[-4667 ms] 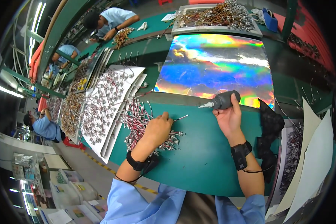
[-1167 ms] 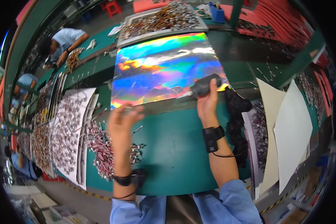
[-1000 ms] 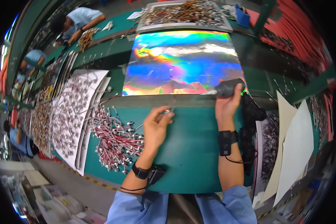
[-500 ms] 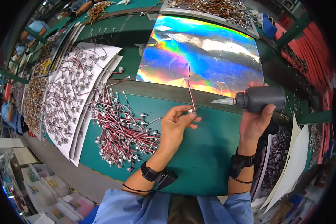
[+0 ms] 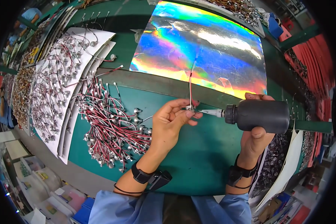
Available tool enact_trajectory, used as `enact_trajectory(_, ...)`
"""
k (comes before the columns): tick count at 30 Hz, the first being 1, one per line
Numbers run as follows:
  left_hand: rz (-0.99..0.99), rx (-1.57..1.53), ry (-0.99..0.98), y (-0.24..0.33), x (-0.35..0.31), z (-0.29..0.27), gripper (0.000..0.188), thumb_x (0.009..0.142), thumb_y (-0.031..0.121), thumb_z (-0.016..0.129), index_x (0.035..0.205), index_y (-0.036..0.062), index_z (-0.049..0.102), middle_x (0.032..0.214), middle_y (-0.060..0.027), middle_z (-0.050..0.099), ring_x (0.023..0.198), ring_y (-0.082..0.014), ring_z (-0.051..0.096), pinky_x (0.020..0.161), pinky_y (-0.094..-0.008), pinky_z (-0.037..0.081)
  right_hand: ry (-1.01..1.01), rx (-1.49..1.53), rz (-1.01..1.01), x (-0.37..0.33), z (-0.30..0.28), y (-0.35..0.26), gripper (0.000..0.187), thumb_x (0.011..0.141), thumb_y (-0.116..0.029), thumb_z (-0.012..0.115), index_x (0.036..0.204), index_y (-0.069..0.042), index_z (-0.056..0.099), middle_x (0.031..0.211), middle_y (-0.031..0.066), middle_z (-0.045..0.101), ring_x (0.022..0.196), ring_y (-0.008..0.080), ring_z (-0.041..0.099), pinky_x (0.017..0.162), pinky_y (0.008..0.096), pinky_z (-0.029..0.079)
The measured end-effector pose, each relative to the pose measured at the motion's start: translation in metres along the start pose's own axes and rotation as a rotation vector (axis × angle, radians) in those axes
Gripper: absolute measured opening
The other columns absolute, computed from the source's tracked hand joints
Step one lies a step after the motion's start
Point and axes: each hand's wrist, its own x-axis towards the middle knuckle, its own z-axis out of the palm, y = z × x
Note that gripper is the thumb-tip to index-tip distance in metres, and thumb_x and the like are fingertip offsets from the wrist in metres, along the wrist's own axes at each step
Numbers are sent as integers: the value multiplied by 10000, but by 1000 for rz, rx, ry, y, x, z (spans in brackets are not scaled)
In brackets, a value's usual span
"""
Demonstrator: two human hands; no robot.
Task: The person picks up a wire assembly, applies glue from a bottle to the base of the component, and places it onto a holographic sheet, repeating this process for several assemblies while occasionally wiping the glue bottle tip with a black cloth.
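Between the thumb and fingers of my left hand (image 5: pixel 167 128) is a small silver round wired part (image 5: pixel 190 108). Its thin red and white wires stand up from it toward the shiny sheet. My right hand (image 5: pixel 254 143) is wrapped round a dark grey squeeze bottle (image 5: pixel 263 116), which lies sideways in the grip. The bottle's pale pointed nozzle (image 5: pixel 212 112) aims left, its tip right by the silver part; whether they touch I cannot tell. To the left of my left hand lies a loose pile of similar wired parts (image 5: pixel 110 128) on the green mat (image 5: pixel 190 168).
A rainbow-reflecting foil sheet (image 5: pixel 201 48) lies beyond my hands. Stacked white boards (image 5: pixel 97 37) at the left carry many wired parts. Board edges (image 5: pixel 287 168) and dark round parts (image 5: pixel 272 164) are at the right. Plastic bins (image 5: pixel 50 179) stand lower left.
My right hand has brought the bottle left and slightly down, so its nozzle tip is now at the silver part. The left hand still pinches that part. The whole view has shifted a little.
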Motion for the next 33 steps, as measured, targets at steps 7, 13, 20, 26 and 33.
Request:
enact_trajectory(7, 21, 13, -23, -3, -2, 2, 178, 823, -32, 488, 1000, -47, 479, 990, -135, 564, 847, -214, 603, 665, -260, 507, 50, 33, -2, -4, 5, 5, 840, 593, -519, 698, 1137, 38, 382, 1009, 169, 532, 961, 253, 523, 834, 341, 424)
enact_trajectory(13, 32, 49, -24, -1, -1, 1, 171, 818, -38, 493, 988, -44, 481, 985, -132, 564, 821, -199, 608, 644, -249, 501, 46, 40, -32, -4, 0, 7, 796, 631, -493, 687, 1142, 36, 384, 1036, 185, 512, 974, 257, 508, 852, 345, 411)
enact_trajectory(20, 52, 66, 3, -3, 0, -2, 183, 812, -45, 496, 994, -49, 479, 974, -132, 569, 800, -186, 609, 639, -246, 498, 19, 98, 26, 0, -4, 7, 730, 700, -468, 637, 1161, 33, 374, 1043, 184, 509, 998, 254, 495, 873, 338, 394)
enact_trajectory(26, 59, 65, 29, -3, 1, -1, 190, 809, -40, 502, 998, -49, 482, 954, -129, 577, 789, -179, 608, 632, -237, 492, 178, 383, 55, 7, 8, 10, 579, 785, -438, 553, 1124, 10, 414, 999, 142, 533, 883, 209, 524, 771, 298, 427)
enact_trajectory(33, 50, 112, 57, -3, -3, -7, 201, 804, -10, 519, 1002, -24, 492, 977, -132, 567, 741, -171, 588, 638, -262, 482, 130, 1150, 817, 15, -3, 25, 427, 825, -401, 511, 983, -5, 483, 882, 96, 550, 611, 116, 435, 533, 236, 353)
